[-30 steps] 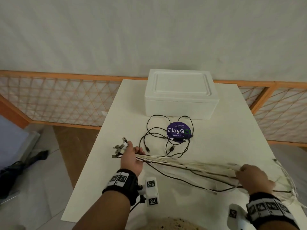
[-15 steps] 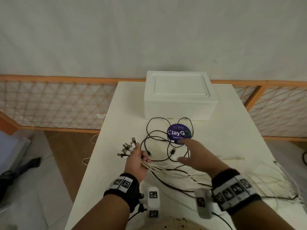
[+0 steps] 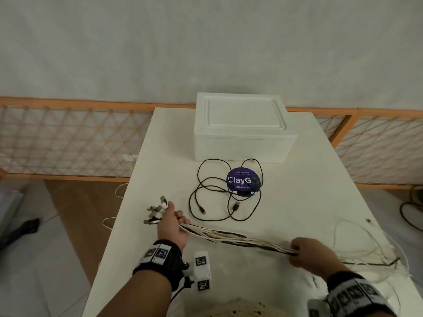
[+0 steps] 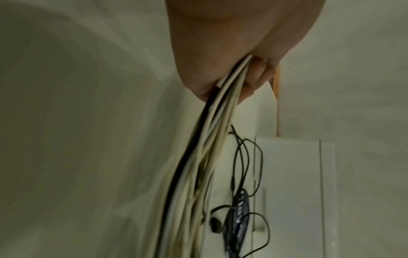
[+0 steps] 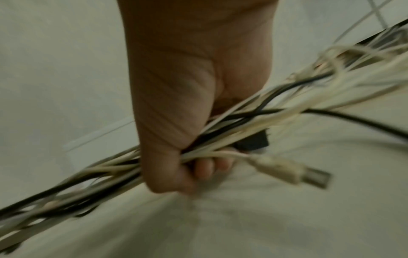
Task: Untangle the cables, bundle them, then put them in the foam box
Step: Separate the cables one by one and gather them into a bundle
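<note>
A bundle of white and black cables [image 3: 240, 240] stretches across the near part of the white table [image 3: 320, 191]. My left hand [image 3: 170, 221] grips the bundle near its plug ends [image 3: 155, 210], which fan out to the left. My right hand [image 3: 304, 252] grips the same bundle [image 5: 220, 139] further right, fingers curled round it. Past that hand the cables' loose ends [image 3: 370, 255] trail in loops to the table's right edge. In the left wrist view the cables [image 4: 209, 148] run out of my fist. The closed white foam box [image 3: 242, 126] stands at the table's far end.
A loose black cable [image 3: 219, 197] lies coiled in front of the foam box, partly over a purple round ClayGo disc [image 3: 243, 180]. An orange lattice fence [image 3: 68, 138] runs behind the table. More cables [image 3: 412, 209] lie on the floor at right.
My right hand, which hovered open near the purple disc half a second ago, has come back to the right and gripped the bundle, pulling it straight. The left hand kept its grip.
</note>
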A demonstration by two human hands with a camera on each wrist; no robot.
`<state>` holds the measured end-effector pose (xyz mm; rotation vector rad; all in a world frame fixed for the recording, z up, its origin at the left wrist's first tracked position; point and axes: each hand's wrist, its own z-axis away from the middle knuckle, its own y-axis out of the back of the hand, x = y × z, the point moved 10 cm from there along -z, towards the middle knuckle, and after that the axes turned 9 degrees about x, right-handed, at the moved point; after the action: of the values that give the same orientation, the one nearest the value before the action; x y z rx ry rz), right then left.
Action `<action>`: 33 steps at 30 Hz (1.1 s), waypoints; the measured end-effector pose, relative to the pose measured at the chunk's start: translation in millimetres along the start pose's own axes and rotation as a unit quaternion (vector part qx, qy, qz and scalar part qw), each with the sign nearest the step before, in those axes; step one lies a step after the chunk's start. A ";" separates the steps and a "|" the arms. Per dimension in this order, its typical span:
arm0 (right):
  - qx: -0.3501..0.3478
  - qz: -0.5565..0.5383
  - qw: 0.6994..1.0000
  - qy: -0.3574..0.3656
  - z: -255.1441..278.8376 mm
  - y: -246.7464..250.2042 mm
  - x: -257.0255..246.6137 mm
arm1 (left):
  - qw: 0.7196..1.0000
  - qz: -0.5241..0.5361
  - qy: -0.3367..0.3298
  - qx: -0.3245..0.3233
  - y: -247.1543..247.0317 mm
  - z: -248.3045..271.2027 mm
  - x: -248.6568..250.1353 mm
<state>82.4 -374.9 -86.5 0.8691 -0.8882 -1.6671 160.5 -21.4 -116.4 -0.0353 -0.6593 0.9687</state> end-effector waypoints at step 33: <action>0.183 0.054 0.964 0.184 -38.2 121.3 -189.8 | 0.944 -0.216 -0.147 -0.200 -70.3 37.1 -1.4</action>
<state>211.5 -223.2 25.4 1.3084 -0.9746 -1.2081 193.0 -72.9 -65.2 -0.1020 -1.0823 0.4062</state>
